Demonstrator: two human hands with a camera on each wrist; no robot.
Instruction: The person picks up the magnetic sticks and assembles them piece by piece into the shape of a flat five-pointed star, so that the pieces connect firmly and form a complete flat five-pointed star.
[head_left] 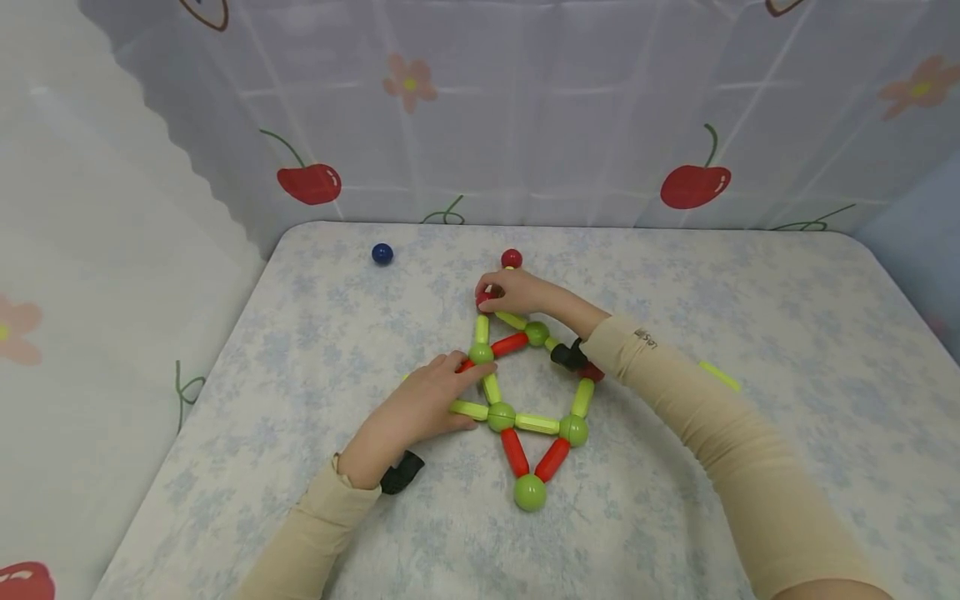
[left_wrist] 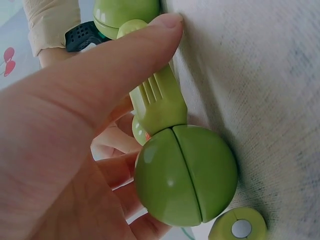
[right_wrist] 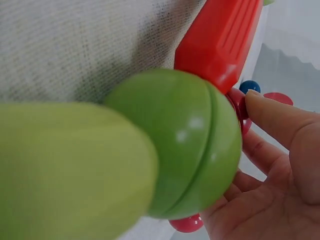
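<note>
In the head view, a frame of magnetic rods and balls lies mid-table. My right hand (head_left: 521, 292) pinches a red ball (head_left: 482, 298) at its far corner, above a yellow-green rod (head_left: 482, 329). At the frame's left side, my left hand (head_left: 423, 400) holds a yellow-green rod (left_wrist: 162, 102) between thumb and fingers; a green ball (left_wrist: 187, 175) sits at that rod's end. The hand covers part of this side. Other green balls (head_left: 573, 430) and red rods (head_left: 552, 460) form the near part. The right wrist camera sees a green ball (right_wrist: 175, 142) close up.
A blue ball (head_left: 382, 254) lies at the far left of the table. Another red ball (head_left: 512, 258) stands behind the right hand, on a yellow-green rod's end. A loose yellow-green rod (head_left: 720, 376) lies right of the frame, beside the right sleeve. A printed curtain (head_left: 495, 125) hangs behind.
</note>
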